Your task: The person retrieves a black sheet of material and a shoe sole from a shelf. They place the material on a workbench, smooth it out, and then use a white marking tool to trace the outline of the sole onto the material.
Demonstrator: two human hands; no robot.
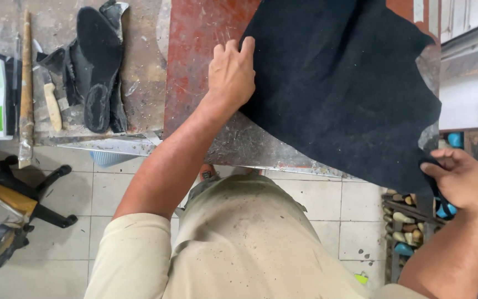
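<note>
The hide [341, 83] is a large black sheet with a matte, napped, suede-like face and an uneven, wavy outline. It lies spread on the bench [195, 33], covering its right part. Its long axis runs on a slant, from the far middle of the bench toward the near right corner, where a narrowing flap hangs over the near edge. That flap points down and to the right, toward the person. The far end runs out of view at the top.

The left hand [230, 72] lies flat on the hide's left edge, palm down, fingers held close together and pointing away from the body; the fingertips rest partly on the bare bench top. The right hand [460, 180] is off the bench at the near right and pinches the hanging corner of the hide between thumb and curled fingers.

The bench top is worn red at the far side and scratched grey metal near the edge. To its left, on a second grey surface, lie black soles [96, 63], a knife [51, 102] with a pale handle and a long stick [25, 88]. A chair [17, 202] stands on the tiled floor [327, 213] below.
</note>
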